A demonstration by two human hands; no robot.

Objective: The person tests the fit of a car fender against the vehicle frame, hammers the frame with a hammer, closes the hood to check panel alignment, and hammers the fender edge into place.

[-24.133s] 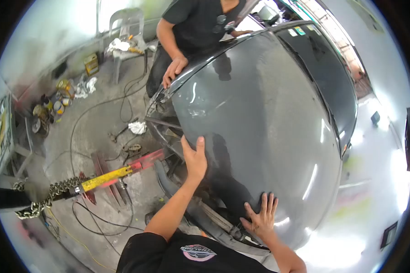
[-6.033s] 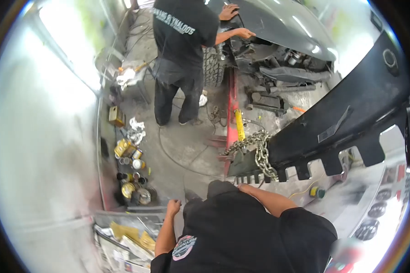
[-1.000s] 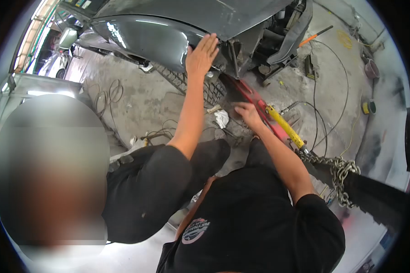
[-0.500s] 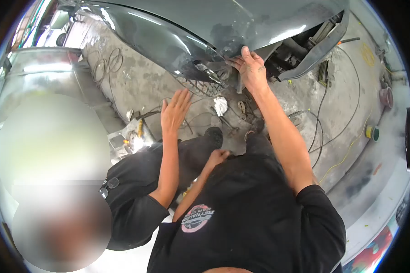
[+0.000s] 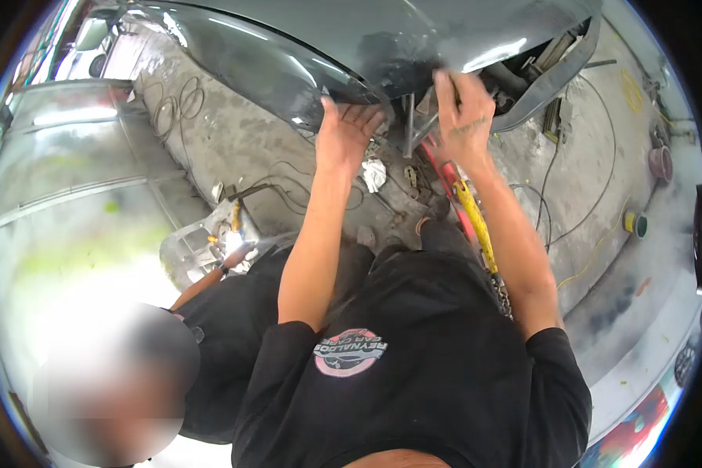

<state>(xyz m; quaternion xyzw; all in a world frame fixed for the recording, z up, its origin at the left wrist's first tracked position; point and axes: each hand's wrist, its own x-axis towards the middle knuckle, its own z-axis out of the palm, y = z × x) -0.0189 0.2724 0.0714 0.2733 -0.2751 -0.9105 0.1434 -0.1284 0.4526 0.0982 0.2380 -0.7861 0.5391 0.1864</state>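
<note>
My left hand (image 5: 347, 136) is open beside the front fender (image 5: 273, 66) of a dark grey car, palm turned up and fingers spread toward the fender's front edge. Nothing is seen in it. Over the gap at the car's front is my right hand (image 5: 464, 117), close to the edge of the hood (image 5: 390, 39). Its fingers are bent and blurred, so whether they hold anything is unclear. A thin upright metal strip (image 5: 409, 125) shows between my two hands.
A co-worker (image 5: 242, 312) is close on my left, one hand at a chair (image 5: 187, 253) with things on it. Below my hands are a white rag (image 5: 374, 175) and a red and yellow pulling tool (image 5: 476, 222). Cables (image 5: 600, 179) cross the floor; a bucket (image 5: 661, 164) stands right.
My left hand has risen from near my lap to the fender. My right hand has left the hood corner and shifted right. The co-worker's raised hand has gone from beside the fender.
</note>
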